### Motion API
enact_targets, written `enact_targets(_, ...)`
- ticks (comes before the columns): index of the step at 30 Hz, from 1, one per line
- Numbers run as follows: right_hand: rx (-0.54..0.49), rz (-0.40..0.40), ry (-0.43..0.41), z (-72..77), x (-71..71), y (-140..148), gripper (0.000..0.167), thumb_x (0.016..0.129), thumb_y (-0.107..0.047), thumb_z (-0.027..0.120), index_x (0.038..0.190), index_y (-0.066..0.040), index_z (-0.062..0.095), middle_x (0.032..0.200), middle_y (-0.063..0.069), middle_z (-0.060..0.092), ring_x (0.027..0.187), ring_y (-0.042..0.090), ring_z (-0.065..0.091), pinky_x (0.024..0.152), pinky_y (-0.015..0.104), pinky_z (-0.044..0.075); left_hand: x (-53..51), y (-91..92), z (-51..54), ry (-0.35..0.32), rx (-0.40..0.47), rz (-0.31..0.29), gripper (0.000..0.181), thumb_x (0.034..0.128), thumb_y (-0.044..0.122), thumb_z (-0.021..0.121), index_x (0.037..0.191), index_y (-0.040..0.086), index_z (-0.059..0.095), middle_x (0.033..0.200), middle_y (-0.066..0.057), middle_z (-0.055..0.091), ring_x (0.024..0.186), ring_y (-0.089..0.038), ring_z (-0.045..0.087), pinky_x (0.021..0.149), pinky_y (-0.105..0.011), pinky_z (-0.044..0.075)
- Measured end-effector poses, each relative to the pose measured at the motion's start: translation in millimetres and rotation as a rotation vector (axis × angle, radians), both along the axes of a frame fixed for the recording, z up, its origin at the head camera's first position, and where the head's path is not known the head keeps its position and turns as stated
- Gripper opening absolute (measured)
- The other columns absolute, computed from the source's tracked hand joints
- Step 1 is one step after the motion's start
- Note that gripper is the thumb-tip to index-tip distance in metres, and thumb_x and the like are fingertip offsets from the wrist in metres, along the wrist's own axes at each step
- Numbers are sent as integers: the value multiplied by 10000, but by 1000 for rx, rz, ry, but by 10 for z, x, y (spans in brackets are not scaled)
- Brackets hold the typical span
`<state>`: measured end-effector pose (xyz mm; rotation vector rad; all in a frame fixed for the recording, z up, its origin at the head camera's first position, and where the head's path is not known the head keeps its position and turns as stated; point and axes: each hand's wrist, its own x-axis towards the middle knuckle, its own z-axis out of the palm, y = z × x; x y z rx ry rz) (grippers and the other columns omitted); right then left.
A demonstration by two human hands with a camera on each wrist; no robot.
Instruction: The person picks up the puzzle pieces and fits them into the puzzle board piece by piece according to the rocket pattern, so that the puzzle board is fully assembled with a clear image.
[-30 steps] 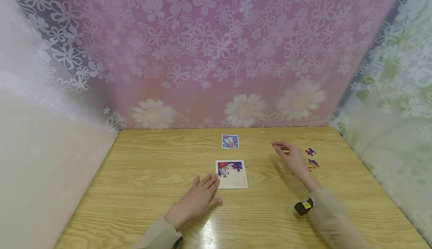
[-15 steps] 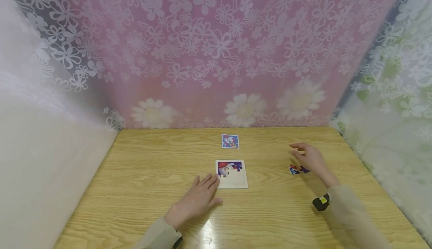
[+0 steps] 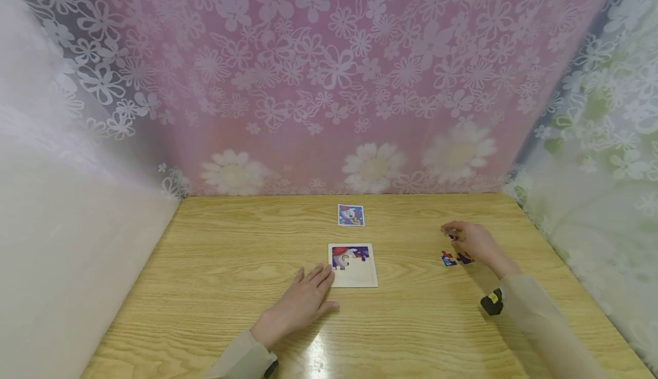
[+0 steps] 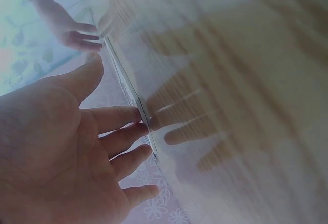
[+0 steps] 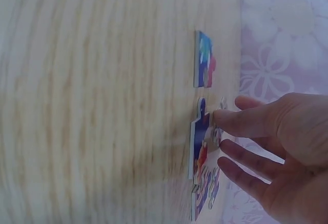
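A square white puzzle tray point(image 3: 360, 278) lies mid-table, its upper part filled with joined pieces that show a red and white figure on purple. My left hand point(image 3: 300, 299) lies with straight fingers, the tips touching the tray's left edge; the left wrist view shows those fingers point(image 4: 123, 155) against the thin edge. To the right, my right hand point(image 3: 477, 245) pinches a small puzzle piece point(image 3: 450, 234) between thumb and fingers. Its thumb partly covers that piece point(image 5: 217, 136) in the right wrist view. A blue and red puzzle piece point(image 3: 448, 259) and a purple one point(image 3: 465, 258) lie below the hand.
A small picture card point(image 3: 350, 215) of a white figure on blue lies behind the tray. More loose pieces point(image 5: 202, 198) lie near the right hand, partly hidden by it in the head view. Flowered curtains point(image 3: 334, 82) enclose the wooden table point(image 3: 231, 253).
My right hand has moved right from beside the loose pieces to over them, and its thumb and fingers have come together on a piece. The left hand and tray have stayed put.
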<state>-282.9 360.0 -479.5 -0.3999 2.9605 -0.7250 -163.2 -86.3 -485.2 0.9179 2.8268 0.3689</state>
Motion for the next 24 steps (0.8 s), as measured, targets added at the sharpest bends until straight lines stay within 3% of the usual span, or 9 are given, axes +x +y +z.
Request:
enact_targets(4,29,14,45,-30,-46,6,387,913,43,671,1298,50,629,1185,289,671,784,324,661,586,375,500,2,-2,5,-10,3,0,680,1048,456,494,1550,12,378,1639,-142,303,1516,-333,273,1205,-605,222)
enact_targets(7,65,25,70,-40,-76,6,379,891,42,698,1268,41,653,1144,257,684,980,420,661,707,481,563,5,-3,10,-9,2,2,678,1048,455,494,1549,12,381,1638,-142,307,1515,-333,276,1205,-604,224)
enact_targets(11,103,45,69,-47,-110,15,377,881,37,717,1252,56,659,1088,242,653,967,428,643,761,554,558,9,-3,15,-5,4,5,674,1044,446,508,1542,7,392,1632,-146,319,1511,-336,286,1202,-605,231)
enact_targets(24,82,-4,21,-77,-163,136,349,908,-86,744,1194,99,666,1050,232,640,901,380,655,775,555,553,13,13,33,-1,-7,9,672,1042,449,509,1541,12,398,1631,-142,323,1510,-330,289,1202,-602,236)
